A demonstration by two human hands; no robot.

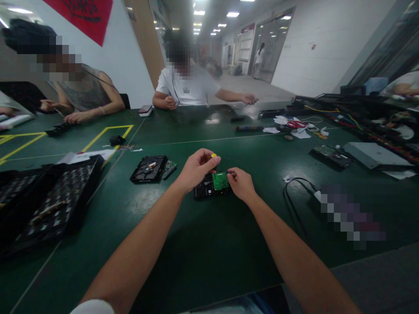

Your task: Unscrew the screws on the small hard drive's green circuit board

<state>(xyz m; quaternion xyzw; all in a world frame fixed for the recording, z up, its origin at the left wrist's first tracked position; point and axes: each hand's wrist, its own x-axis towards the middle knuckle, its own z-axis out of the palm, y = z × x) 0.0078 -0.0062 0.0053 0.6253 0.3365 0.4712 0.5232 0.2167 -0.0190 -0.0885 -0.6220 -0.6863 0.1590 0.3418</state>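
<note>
The task's thing, a black hard drive, lies at the centre of the frame on a green tabletop, with a green circuit board over its right part. The left hand is above its upper left side, thumb and fingers pinched together on a small yellow-capped tool. The right hand is at the board's right edge, fingers curled towards the thumb; whether anything is clamped between them I cannot tell. The two hands are apart, near each other.

At the left edge of the frame a black tool case lies open in two sections. Rows of small pale-tipped pieces, too small to name surely, fill its slots, and a tan, knobbly strip lies across the right section.

Left of centre, a second hard drive carries a few small metallic parts on top, with a loose circuit board just beside it. At right, a closed grey metal box sits near another drive with an exposed board; its contents are hidden. At upper left of centre, a small two-tone box rests near the table's far edge.
</note>
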